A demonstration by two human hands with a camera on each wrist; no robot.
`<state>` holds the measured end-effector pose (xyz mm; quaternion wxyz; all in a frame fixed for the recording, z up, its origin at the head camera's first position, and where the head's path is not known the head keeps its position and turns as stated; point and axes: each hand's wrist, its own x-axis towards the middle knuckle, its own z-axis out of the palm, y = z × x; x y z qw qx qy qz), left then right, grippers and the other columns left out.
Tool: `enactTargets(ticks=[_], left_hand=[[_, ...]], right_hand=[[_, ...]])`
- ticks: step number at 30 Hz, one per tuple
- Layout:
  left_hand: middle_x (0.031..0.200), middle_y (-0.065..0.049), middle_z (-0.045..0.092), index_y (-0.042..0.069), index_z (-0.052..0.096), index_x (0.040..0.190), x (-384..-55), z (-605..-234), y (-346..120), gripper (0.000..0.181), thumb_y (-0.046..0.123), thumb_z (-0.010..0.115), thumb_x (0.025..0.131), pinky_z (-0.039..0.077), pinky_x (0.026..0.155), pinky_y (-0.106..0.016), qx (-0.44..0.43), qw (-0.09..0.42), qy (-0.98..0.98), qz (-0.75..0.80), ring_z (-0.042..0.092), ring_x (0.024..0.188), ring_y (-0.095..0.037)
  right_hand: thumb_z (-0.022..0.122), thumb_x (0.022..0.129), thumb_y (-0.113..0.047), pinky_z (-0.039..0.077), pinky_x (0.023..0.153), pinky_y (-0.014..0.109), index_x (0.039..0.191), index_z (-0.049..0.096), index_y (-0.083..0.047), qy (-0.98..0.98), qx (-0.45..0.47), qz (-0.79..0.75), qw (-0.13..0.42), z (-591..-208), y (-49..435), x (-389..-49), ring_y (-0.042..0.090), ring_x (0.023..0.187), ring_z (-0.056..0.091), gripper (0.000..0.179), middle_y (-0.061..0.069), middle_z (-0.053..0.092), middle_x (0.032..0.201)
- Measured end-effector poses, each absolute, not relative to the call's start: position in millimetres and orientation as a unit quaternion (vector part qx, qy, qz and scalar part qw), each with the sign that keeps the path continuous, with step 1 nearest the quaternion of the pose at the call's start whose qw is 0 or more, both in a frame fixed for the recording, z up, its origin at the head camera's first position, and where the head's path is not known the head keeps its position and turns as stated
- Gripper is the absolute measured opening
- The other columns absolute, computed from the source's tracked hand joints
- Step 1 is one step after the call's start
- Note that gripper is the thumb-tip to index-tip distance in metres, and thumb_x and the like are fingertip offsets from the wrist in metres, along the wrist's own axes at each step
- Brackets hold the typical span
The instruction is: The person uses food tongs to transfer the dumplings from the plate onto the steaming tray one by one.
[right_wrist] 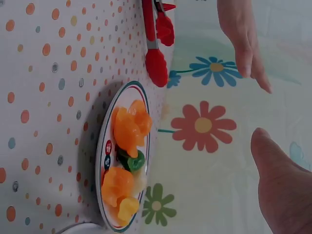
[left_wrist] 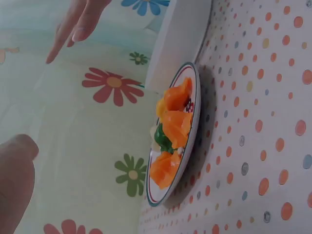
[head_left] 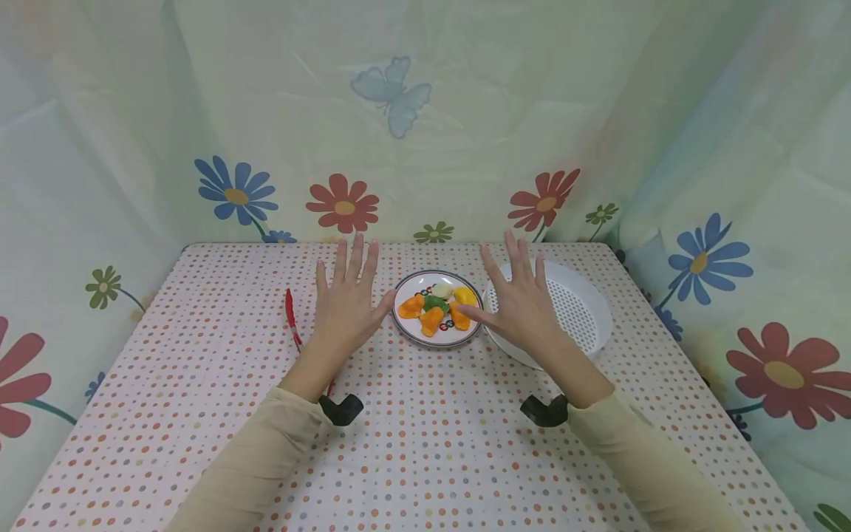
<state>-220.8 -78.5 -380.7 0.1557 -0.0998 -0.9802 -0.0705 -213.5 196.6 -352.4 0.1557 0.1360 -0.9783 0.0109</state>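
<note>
My left hand (head_left: 347, 307) hovers over the table with fingers spread, left of a round plate (head_left: 415, 339). On the other side my right hand (head_left: 521, 303) is spread the same way, partly in front of a white perforated basket (head_left: 585, 310). Neither hand holds anything. The plate bears several orange pieces (head_left: 431, 322), a yellow piece (head_left: 465, 296), a green piece (head_left: 435, 303) and a pale piece (head_left: 442, 290), shaped like small peppers. Red-tipped tongs (right_wrist: 156, 67) lie on the table; in the head view my left forearm hides part of them.
A dotted cloth covers the table (head_left: 425, 443). Flower-printed curtains (head_left: 465, 148) hang behind it and at both sides. A dark wrist mount (head_left: 341, 410) sits at my left wrist and another (head_left: 545, 411) at my right.
</note>
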Motion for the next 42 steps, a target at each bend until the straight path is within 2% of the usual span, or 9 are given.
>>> enactTargets(ticks=[5, 9, 12, 16, 21, 29, 36, 42], left_hand=[[0.161, -0.013, 0.006, 0.016, -0.003, 0.154, -212.7, -386.7, -87.7, 0.086, 0.047, 0.048, 0.093, 0.019, 0.114, -0.055, -0.055, 0.145, -0.983, -0.101, 0.009, 0.147, -0.035], [0.155, -0.020, 0.024, 0.009, 0.009, 0.153, -204.4, -398.0, -107.3, 0.081, 0.042, 0.051, 0.093, 0.032, 0.106, -0.058, -0.009, 0.139, -0.983, -0.120, 0.024, 0.141, -0.039], [0.150, -0.024, 0.029, 0.005, 0.009, 0.152, -198.4, -408.2, -124.9, 0.080, 0.041, 0.050, 0.093, 0.038, 0.099, -0.060, 0.025, 0.125, -0.985, -0.118, 0.030, 0.136, -0.042], [0.148, -0.031, 0.027, -0.001, 0.004, 0.151, -190.0, -419.2, -141.9, 0.086, 0.046, 0.047, 0.093, 0.037, 0.097, -0.063, 0.079, 0.084, -0.987, -0.113, 0.031, 0.134, -0.047], [0.144, -0.038, 0.026, -0.009, 0.001, 0.148, -183.0, -428.5, -148.1, 0.096, 0.056, 0.044, 0.092, 0.034, 0.097, -0.065, 0.120, 0.033, -0.985, -0.118, 0.030, 0.130, -0.053], [0.144, -0.036, 0.028, -0.011, 0.000, 0.147, -184.6, -441.4, -141.8, 0.105, 0.066, 0.039, 0.089, 0.029, 0.098, -0.065, 0.139, 0.022, -0.981, -0.136, 0.034, 0.128, -0.051], [0.141, -0.038, 0.030, -0.011, -0.001, 0.147, -192.3, -446.8, -134.0, 0.115, 0.063, 0.057, 0.081, 0.031, 0.095, -0.065, 0.125, 0.018, -0.981, -0.145, 0.040, 0.123, -0.051], [0.146, -0.032, 0.030, -0.004, -0.003, 0.150, -207.5, -447.5, -130.9, 0.117, 0.061, 0.062, 0.078, 0.029, 0.099, -0.066, 0.082, 0.021, -0.982, -0.167, 0.038, 0.128, -0.047]], right_hand=[[0.068, 0.075, -0.060, 0.014, 0.111, 0.063, 0.154, 0.008, -0.019, -0.985, 0.107, 0.047, 0.124, -371.4, 233.5, -212.8, 0.040, 0.145, 0.005, 0.108, 0.017, -0.006, 0.159], [0.068, 0.077, -0.059, 0.013, 0.109, 0.067, 0.153, -0.002, -0.011, -0.989, 0.096, 0.072, 0.083, -389.9, 279.9, -210.1, 0.046, 0.143, 0.003, 0.115, 0.022, -0.007, 0.157], [0.068, 0.078, -0.058, 0.009, 0.107, 0.070, 0.151, -0.011, -0.006, -0.989, 0.091, 0.107, 0.042, -398.3, 312.4, -206.5, 0.050, 0.142, -0.002, 0.120, 0.026, -0.012, 0.156], [0.067, 0.079, -0.058, 0.006, 0.104, 0.072, 0.148, -0.020, -0.001, -0.986, 0.074, 0.147, -0.006, -402.3, 343.6, -206.3, 0.055, 0.139, -0.005, 0.125, 0.028, -0.016, 0.154], [0.069, 0.078, -0.054, 0.008, 0.105, 0.071, 0.145, -0.024, 0.002, -0.984, 0.038, 0.168, -0.053, -406.3, 367.2, -212.4, 0.054, 0.139, -0.010, 0.128, 0.027, -0.023, 0.153], [0.075, 0.077, -0.042, 0.004, 0.105, 0.071, 0.142, -0.021, 0.011, -0.964, 0.034, 0.242, -0.108, -421.1, 395.2, -215.8, 0.055, 0.136, -0.016, 0.127, 0.038, -0.020, 0.148], [0.078, 0.073, -0.041, 0.011, 0.104, 0.071, 0.146, -0.016, 0.008, -0.959, 0.053, 0.249, -0.120, -431.5, 409.2, -217.4, 0.058, 0.136, -0.003, 0.128, 0.040, -0.008, 0.147], [0.082, 0.068, -0.034, 0.015, 0.103, 0.071, 0.146, -0.011, 0.006, -0.959, 0.070, 0.252, -0.111, -426.4, 408.8, -222.2, 0.057, 0.132, 0.011, 0.128, 0.039, 0.008, 0.145]])
